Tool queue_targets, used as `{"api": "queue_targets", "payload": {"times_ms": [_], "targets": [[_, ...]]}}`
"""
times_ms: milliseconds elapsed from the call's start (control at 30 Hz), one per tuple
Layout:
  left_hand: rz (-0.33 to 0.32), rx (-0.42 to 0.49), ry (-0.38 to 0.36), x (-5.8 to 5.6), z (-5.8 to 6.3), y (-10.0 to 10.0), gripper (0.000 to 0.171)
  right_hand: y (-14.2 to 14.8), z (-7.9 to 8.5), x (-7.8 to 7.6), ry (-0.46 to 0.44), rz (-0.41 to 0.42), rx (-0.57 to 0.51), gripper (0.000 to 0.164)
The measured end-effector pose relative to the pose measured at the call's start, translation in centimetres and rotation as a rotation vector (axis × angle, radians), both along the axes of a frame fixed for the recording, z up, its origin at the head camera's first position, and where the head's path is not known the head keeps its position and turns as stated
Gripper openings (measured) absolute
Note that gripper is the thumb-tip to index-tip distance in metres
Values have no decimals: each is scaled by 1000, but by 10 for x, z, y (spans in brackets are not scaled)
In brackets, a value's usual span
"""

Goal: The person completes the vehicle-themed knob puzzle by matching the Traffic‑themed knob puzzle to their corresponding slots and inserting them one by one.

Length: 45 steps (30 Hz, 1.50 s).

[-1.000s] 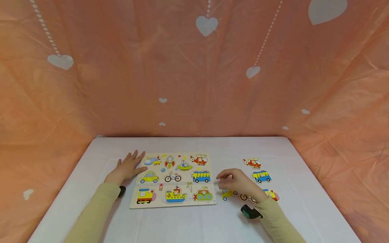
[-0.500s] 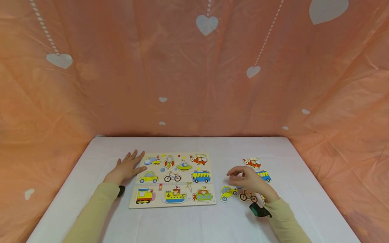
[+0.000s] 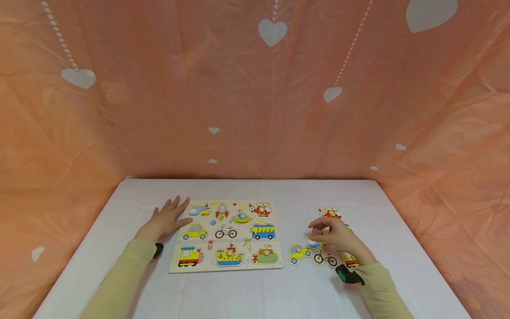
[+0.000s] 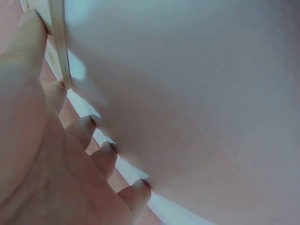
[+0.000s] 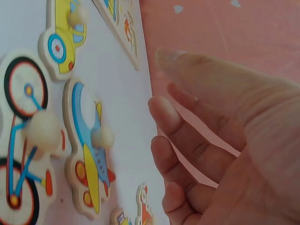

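My left hand (image 3: 163, 221) lies spread at the left edge of a wooden vehicle puzzle board (image 3: 209, 264). In the left wrist view its thumb (image 4: 30, 42) is on the board's edge and the other fingertips reach down to the white tabletop. My right hand (image 3: 336, 237), fingers loosely bent with nothing between them, hovers over loose knobbed pieces. Closest to it is the airplane piece (image 5: 89, 154). Beside that lie the bicycle piece (image 5: 26, 89) and the yellow car piece (image 5: 58, 28). Partly hidden behind the hand and wrist are the bus piece (image 3: 349, 228) and train piece (image 3: 349, 260).
A red helicopter piece (image 3: 330, 212) lies at the back of the loose group. On the board, the rocket (image 3: 222, 212), flying saucer (image 3: 241, 217), ship (image 3: 229, 258) and submarine (image 3: 266, 255) carry knobs. A pink curtain (image 3: 255, 110) stands behind the white table (image 3: 239, 294).
My right hand has moved rightward, away from the board's right edge and over the loose pieces, uncovering the car, bicycle and airplane pieces. The left hand has stayed in place.
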<state>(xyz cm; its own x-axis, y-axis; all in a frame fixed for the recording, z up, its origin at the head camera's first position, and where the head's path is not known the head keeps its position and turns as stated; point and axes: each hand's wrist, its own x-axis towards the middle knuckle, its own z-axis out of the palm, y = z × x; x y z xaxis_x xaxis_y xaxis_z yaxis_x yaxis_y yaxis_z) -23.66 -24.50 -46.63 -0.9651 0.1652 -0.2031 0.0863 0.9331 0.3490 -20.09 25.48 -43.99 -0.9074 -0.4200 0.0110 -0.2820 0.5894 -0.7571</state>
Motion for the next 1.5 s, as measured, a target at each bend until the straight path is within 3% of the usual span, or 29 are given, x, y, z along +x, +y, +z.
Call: {"api": "queue_targets", "payload": {"times_ms": [533,900,1500], "targets": [[5,-2,7,-2,-2,-2,86,30,-19,-9,11,-31,-25,30],[9,-5,3,-3,-3,-2,87,34,-19,-8,-90,-52,-53,32],[9,-9,-15,-1,1,0,86,32,-29,-5,-78,-66,-8,24]]}}
